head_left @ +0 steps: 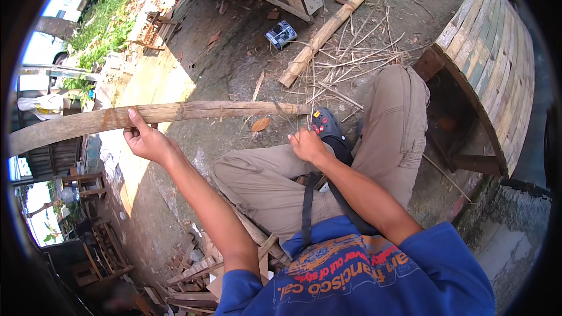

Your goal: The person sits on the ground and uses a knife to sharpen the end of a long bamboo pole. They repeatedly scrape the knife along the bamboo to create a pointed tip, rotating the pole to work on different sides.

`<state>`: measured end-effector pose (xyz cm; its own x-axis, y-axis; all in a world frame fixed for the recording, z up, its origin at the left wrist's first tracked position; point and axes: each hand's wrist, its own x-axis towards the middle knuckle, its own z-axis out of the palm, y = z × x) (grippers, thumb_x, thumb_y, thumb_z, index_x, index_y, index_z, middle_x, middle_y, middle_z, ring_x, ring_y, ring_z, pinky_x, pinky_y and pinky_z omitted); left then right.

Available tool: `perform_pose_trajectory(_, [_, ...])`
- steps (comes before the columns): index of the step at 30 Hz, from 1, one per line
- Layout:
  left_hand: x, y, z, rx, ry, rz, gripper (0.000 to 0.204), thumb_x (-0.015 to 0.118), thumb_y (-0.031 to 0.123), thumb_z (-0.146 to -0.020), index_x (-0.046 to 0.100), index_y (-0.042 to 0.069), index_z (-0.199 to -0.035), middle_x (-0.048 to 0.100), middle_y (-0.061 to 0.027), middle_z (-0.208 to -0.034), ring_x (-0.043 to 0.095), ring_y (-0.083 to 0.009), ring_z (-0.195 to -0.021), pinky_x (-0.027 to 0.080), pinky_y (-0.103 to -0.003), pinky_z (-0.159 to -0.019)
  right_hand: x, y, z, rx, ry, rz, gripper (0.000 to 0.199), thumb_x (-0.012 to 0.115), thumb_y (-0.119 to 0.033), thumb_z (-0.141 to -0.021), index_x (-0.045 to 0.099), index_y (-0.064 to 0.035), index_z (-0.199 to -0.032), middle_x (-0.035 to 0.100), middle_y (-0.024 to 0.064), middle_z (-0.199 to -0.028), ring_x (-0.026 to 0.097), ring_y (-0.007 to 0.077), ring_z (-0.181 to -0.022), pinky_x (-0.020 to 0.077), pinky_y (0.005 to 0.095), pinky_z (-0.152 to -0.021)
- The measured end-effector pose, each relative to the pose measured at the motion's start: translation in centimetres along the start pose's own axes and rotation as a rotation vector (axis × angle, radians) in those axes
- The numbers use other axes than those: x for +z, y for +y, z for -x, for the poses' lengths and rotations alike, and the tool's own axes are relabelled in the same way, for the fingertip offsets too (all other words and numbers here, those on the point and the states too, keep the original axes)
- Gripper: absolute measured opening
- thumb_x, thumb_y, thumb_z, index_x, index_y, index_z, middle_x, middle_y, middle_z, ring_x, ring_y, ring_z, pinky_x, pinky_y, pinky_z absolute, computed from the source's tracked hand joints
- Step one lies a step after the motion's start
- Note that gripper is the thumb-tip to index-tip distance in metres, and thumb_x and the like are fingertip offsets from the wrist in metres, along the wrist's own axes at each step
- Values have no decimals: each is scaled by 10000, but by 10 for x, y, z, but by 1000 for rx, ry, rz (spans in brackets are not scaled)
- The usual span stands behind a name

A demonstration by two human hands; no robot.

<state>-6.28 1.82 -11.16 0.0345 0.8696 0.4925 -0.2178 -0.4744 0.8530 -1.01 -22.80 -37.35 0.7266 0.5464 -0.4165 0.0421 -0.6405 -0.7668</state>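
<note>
A held pole (193,110) crosses above littered, part-sunlit ground (228,64) (perhaps concrete).

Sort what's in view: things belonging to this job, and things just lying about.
Job:
long tan bamboo pole, in the left grip

Apparently lying about:
blue-and-white cylindrical can
orange-brown dry leaf
second, straight tan bamboo pole
thin pale strips, perhaps offcuts

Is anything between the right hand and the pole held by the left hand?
Nothing visible clearly blocks the right hand from the pole. The shoe sits just right of the gap by the pole's end; whether any thin strand crosses that gap is too fine to tell.
</note>
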Motion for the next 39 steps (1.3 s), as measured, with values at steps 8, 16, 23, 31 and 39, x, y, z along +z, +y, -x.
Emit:
perform_pose_trajectory(8, [-8, -6, -10, 103, -1, -187, 318, 693, 207, -947, 581, -78, -1036, 659, -140, -970, 649, -168, -823, 588, -317, -701, 13, 46, 13, 73, -48, 64, 388, 574, -302, -947, 685, 68, -976, 669, 331, -987, 660, 470, -989, 526, 522, -901])
perform_pose_trajectory(16, [-15, -6, -11, 10, -9, -101, 256, 705, 221, -936, 622, -10, -1009, 675, -96, -940, 653, -150, -843, 579, -356, -701, -4, 20, 16, 124, -38, 55, 366, 592, -292, -934, 678, 53, -1019, 675, 315, -1014, 661, 462, -997, 535, 505, -897])
perform_pose_trajectory(23, [-21, -3, -11, -46, -19, -103, 290, 706, 230, -935, 610, -17, -1054, 675, -115, -1003, 650, -182, -923, 565, -411, -803, 23, 68, -6, 107, 2, 107, 401, 567, -326, -944, 694, 54, -954, 674, 295, -1011, 651, 467, -976, 530, 511, -881])
perform_pose_trajectory(31, [-25, -5, -13, -50, -28, -38, 279, 706, 220, -934, 616, -8, -1067, 680, -113, -1039, 650, -174, -934, 559, -394, -789, 21, 73, -9, 113, 7, 134, 363, 569, -301, -940, 702, 36, -947, 683, 278, -1007, 663, 443, -964, 533, 512, -873])
perform_pose_trajectory(39, [-33, -16, -12, 34, 30, -126, 282, 725, 229, -919, 625, -18, -1011, 671, -95, -953, 641, -144, -821, 583, -342, -679, 0, 42, -7, 116, -128, 265, 361, 620, -224, -887, 685, 83, -1067, 677, 288, -1088, 651, 418, -1076, 539, 468, -928])
